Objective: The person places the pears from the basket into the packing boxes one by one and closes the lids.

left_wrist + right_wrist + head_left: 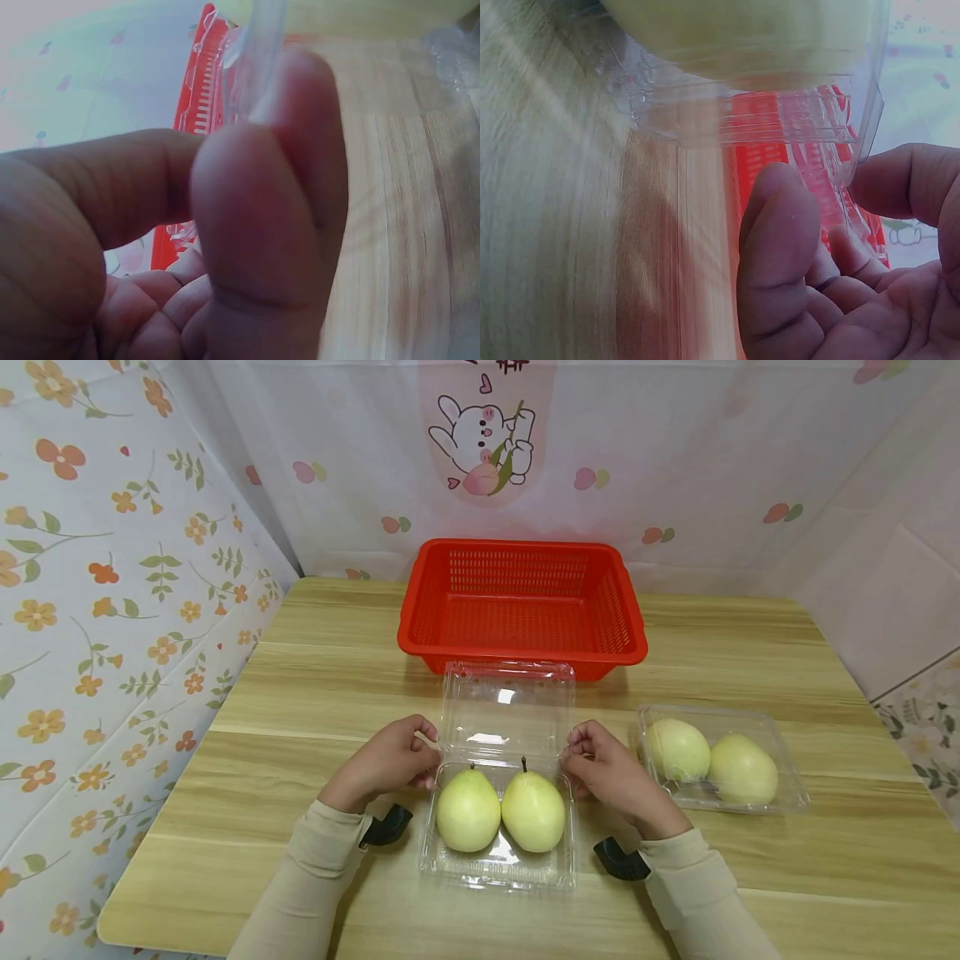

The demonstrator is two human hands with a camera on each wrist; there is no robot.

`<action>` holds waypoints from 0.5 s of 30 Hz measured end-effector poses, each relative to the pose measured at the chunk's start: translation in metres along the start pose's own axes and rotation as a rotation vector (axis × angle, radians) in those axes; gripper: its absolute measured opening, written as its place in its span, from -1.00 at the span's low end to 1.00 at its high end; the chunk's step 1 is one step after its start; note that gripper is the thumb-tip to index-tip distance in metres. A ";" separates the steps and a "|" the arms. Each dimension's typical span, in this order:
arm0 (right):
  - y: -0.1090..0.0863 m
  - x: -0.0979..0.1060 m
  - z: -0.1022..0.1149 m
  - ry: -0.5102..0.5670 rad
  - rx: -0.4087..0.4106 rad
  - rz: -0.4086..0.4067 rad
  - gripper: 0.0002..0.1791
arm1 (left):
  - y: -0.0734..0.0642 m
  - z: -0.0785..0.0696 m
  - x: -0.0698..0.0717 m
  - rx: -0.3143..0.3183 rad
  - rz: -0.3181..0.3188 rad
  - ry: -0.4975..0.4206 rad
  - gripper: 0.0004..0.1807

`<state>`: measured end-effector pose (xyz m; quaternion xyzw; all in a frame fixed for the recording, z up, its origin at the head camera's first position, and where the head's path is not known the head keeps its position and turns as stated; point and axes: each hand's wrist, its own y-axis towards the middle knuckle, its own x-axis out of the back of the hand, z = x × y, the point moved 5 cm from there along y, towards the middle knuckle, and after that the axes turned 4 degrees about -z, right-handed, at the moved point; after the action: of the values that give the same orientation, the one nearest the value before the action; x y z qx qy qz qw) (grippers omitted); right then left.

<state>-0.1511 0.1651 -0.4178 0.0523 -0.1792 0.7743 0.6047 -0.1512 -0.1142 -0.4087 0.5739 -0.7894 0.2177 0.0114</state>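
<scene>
A clear plastic clamshell box (498, 870) lies with its lid (506, 718) raised toward the back. Two pale yellow-green pears (468, 811) sit side by side in its base, stems pointing away from me. My left hand (390, 758) pinches the box's left edge near the hinge between thumb and finger; the left wrist view shows the clear edge (251, 67) between them. On the opposite side, my right hand (611, 777) holds the right edge near the hinge. In the right wrist view the thumb (900, 180) touches the clear rim, with the other fingers curled beside it.
A red slotted basket (517, 657) stands behind the box, close to the raised lid. To the right lies another clear box (783, 793) with two pears in it. Patterned cloth (345, 435) hangs behind the wooden table (247, 793) and on its left.
</scene>
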 end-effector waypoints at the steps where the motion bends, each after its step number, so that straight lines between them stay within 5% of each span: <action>1: 0.000 0.000 0.000 0.003 0.003 0.000 -0.76 | 0.000 0.000 0.000 0.000 -0.003 0.002 -0.74; 15: -0.002 0.002 -0.002 -0.044 -0.006 0.014 -0.77 | -0.002 0.003 0.000 -0.002 0.029 -0.013 -0.67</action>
<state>-0.1493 0.1679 -0.4188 0.0663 -0.1954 0.7766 0.5953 -0.1491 -0.1153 -0.4105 0.5638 -0.7979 0.2134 0.0039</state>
